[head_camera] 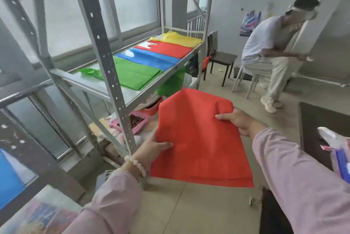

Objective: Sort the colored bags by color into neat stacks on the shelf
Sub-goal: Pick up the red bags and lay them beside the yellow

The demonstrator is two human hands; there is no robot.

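A tall grey metal shelving unit (pixel 106 57) with perforated uprights fills the left of the view, in front of frosted windows. A person in pale clothes (pixel 269 50) sits on a white chair at the far right, well apart from the unit.

In front of the unit's near upright, a flat red fabric bag (pixel 198 139) is held above the floor between both hands, not yet on the shelf. On the middle shelf four flat stacks lie side by side, each edge touching the next: green bags (pixel 136 72) nearest, then blue bags (pixel 151 59), red bags (pixel 168 49) and yellow bags (pixel 180 39) farthest.

The left hand (pixel 151 148) grips the held bag's left edge, thumb on top. The right hand (pixel 236 121) pinches its right edge the same way.

On the shelf below sits a pink plastic tray (pixel 132 125) of dark pieces, possibly beans. A white bead bracelet (pixel 137 164) circles the left wrist.
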